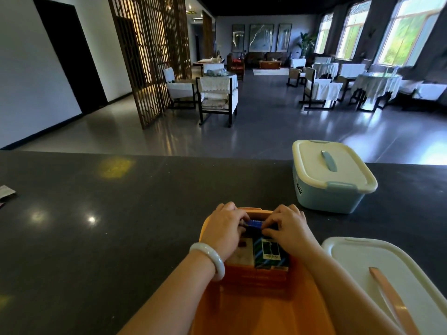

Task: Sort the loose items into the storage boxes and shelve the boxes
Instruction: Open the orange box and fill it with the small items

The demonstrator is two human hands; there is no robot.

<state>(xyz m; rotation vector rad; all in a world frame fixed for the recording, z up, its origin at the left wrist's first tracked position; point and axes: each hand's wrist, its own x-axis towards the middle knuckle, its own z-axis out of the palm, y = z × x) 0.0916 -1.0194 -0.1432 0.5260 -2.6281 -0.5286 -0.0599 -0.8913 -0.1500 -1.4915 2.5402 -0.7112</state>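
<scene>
An open orange storage box (256,308) stands on the dark counter right in front of me. Both my hands are inside its far end. My left hand (223,232) and my right hand (287,229) together pinch a small blue packet (254,224) between their fingertips. Below it in the box lie a green and blue striped carton (269,252) and a pale flat pack (240,252). The box's cream lid (377,281) with an orange handle lies to the right of it.
A light blue storage box (329,177) with its cream lid on stands at the counter's far right. A small wrapper (6,191) lies at the left edge. The dark counter (108,226) ends at a far edge; beyond it are chairs and tables.
</scene>
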